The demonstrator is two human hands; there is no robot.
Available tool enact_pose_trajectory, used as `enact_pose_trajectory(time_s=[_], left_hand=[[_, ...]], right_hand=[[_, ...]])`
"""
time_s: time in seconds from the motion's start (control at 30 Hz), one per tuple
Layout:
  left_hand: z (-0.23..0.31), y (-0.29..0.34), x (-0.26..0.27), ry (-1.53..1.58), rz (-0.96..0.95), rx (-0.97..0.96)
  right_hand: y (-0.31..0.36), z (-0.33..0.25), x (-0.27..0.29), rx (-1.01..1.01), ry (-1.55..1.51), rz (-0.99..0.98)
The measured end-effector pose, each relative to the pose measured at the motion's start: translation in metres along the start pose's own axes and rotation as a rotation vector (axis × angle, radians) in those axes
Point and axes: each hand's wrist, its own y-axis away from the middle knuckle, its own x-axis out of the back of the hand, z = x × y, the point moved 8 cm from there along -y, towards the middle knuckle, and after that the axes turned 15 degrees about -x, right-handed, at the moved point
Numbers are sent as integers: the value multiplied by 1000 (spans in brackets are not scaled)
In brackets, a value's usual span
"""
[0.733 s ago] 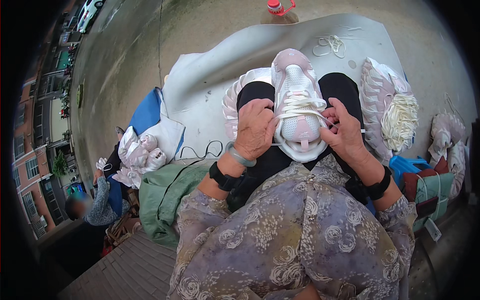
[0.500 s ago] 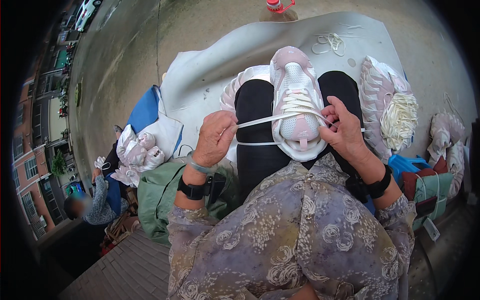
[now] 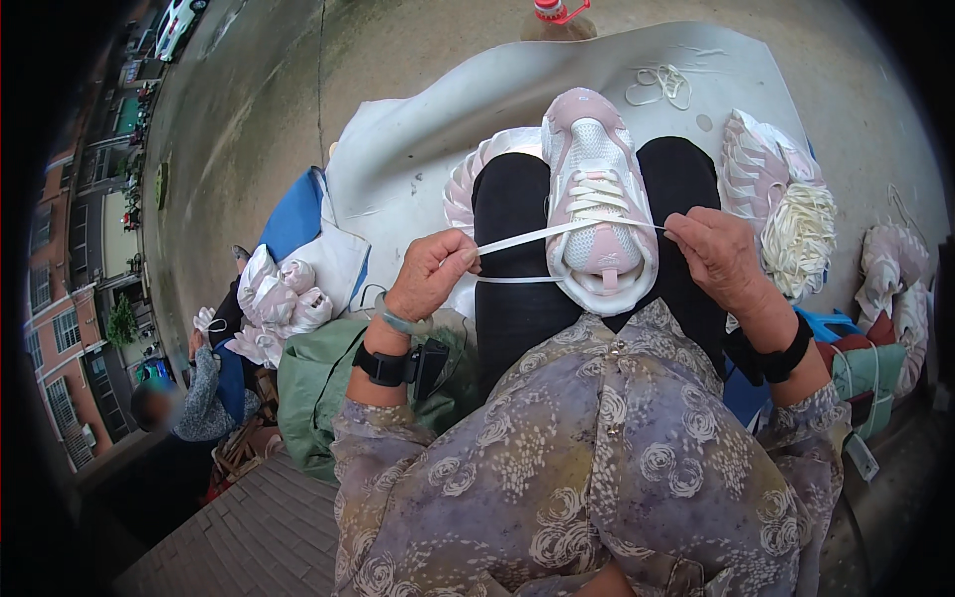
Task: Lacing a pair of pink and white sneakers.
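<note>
A pink and white sneaker point(image 3: 598, 189) rests between my thighs, its toe pointing away and its heel opening toward me. Cream lace crosses its tongue in several rows. To the left of the shoe, my left hand point(image 3: 435, 272) pinches a flat white shoelace point(image 3: 522, 239) that runs taut into the upper eyelets. A second strand of lace spans my left thigh lower down. My right hand point(image 3: 718, 254) is closed in a pinch just right of the shoe, on a short stretch of lace coming out of that side.
A pale sheet point(image 3: 438, 129) lies beyond my knees with a loose lace point(image 3: 659, 88) on it. Bundled pink-white shoe uppers point(image 3: 756, 164) and a heap of cream laces point(image 3: 799, 234) are at right. More uppers point(image 3: 284, 298), a green bag point(image 3: 323, 398) and a seated person point(image 3: 204, 403) are at left.
My right hand has moved outward to the right, away from the shoe, and its fingers have closed on the lace. My left hand has stayed nearly in place, still gripping its strand.
</note>
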Motion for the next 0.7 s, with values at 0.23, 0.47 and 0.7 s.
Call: enact_pose_trajectory(time_s=[0.23,0.47,0.7], left_hand=[[-15,4,9,128,49,199],[4,5,14,52,64,111],[80,-3,10,183,101,21]], right_hand=[[-4,4,8,97,67,101],[12,42,14,-33,132,32],[-16,5,8,31,-233,9]])
